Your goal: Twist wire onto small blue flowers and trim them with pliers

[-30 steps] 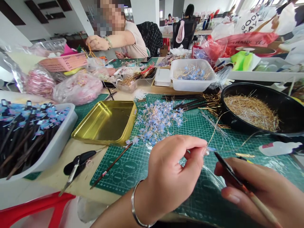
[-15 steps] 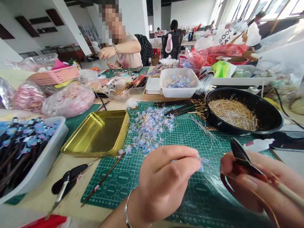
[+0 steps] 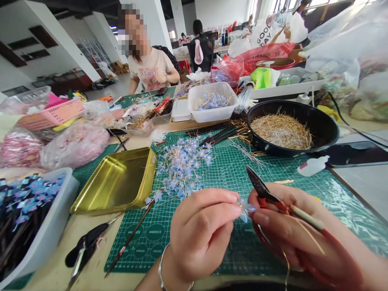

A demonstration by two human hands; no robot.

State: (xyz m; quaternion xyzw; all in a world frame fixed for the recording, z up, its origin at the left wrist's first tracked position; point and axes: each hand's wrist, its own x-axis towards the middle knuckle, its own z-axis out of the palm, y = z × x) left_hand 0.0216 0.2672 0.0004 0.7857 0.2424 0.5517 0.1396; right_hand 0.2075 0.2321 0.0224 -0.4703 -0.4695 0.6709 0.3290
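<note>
Left hand (image 3: 200, 234) pinched a flower (image 3: 246, 208) above the mat (image 3: 230, 169), against the right hand (image 3: 287, 230), which was closed on pliers (image 3: 262, 188) and a stick (image 3: 306, 218). Judged unfinished: flower not yet fixed, large loose pile (image 3: 182, 165) unused, some dressed sticks (image 3: 21, 210) in the bin (image 3: 60, 210)

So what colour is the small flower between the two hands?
The small flower is pale blue, clearest in the head view.

Bright, even daylight enters from windows (image 3: 306, 3) at upper right; shadows are soft. Wide-angle distortion bends edges; the nearest hands blur slightly.
</note>
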